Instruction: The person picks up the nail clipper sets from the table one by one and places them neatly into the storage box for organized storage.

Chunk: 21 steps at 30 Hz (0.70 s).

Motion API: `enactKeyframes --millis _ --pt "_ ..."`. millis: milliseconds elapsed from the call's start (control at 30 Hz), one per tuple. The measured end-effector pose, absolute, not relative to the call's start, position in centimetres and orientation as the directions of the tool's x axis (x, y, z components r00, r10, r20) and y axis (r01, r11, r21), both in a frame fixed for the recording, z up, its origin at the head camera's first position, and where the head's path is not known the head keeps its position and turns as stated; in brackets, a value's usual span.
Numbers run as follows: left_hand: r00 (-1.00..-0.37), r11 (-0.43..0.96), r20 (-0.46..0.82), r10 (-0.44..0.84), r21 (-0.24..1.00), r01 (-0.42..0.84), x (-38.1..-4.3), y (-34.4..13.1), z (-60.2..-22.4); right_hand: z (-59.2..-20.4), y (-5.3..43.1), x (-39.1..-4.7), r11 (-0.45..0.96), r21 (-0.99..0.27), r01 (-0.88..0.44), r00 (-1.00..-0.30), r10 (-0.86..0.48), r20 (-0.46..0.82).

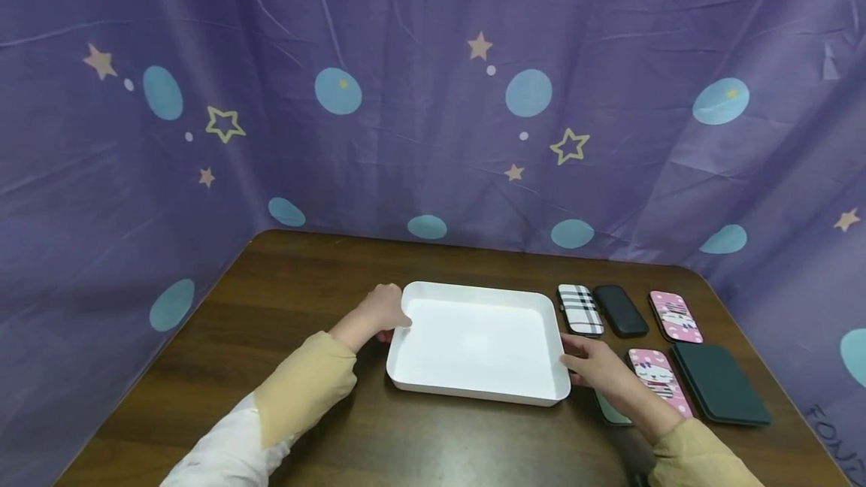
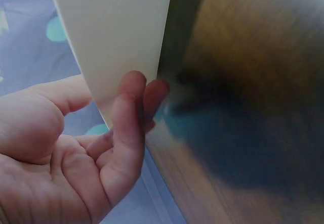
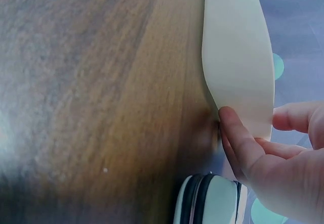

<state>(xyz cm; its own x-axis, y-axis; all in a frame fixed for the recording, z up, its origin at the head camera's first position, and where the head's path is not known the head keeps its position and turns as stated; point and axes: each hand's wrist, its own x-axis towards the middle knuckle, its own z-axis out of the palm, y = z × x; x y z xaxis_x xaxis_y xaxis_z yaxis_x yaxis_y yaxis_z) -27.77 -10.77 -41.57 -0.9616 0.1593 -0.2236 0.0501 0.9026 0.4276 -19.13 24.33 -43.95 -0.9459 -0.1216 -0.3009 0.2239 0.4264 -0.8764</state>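
Note:
A shallow white rectangular tray (image 1: 476, 340) stands in the middle of the brown wooden table (image 1: 271, 295), with nothing inside. My left hand (image 1: 384, 308) grips its left side, thumb over the rim; in the left wrist view the fingers (image 2: 129, 133) lie against the tray's outer wall (image 2: 116, 27). On the opposite side, my right hand (image 1: 595, 367) pinches the right wall, thumb at the rim and fingertips low on the outside, as the right wrist view shows of the tray wall (image 3: 238, 57). Just beyond the right hand lies a black-and-white plaid case (image 1: 579, 310).
On the table's right side lie a black case (image 1: 620, 311), a pink cartoon case (image 1: 676, 317), a second pink case (image 1: 655, 376) and a larger dark green flat case (image 1: 722, 383). A green item (image 1: 612, 408) is partly hidden under the right forearm. A purple patterned curtain (image 1: 433, 156) hangs behind.

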Motion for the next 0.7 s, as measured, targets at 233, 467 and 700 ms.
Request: enactKeyframes --millis 233,467,700 --pt "-0.981 0.917 -0.123 0.147 0.389 0.089 -30.0 -10.7 -41.2 -44.4 24.6 -19.3 0.379 -0.898 0.223 -0.947 -0.135 -0.292" --pt "-0.982 0.917 -0.08 0.172 0.378 0.13 -31.1 -11.0 -41.5 -44.5 24.6 -19.3 0.369 -0.9 0.233 -0.944 -0.137 -0.301" --pt "-0.98 0.914 -0.055 0.191 0.375 0.157 -32.0 -10.7 -41.8 -44.3 24.7 -19.3 0.378 -0.895 0.235 -0.943 -0.134 -0.304"
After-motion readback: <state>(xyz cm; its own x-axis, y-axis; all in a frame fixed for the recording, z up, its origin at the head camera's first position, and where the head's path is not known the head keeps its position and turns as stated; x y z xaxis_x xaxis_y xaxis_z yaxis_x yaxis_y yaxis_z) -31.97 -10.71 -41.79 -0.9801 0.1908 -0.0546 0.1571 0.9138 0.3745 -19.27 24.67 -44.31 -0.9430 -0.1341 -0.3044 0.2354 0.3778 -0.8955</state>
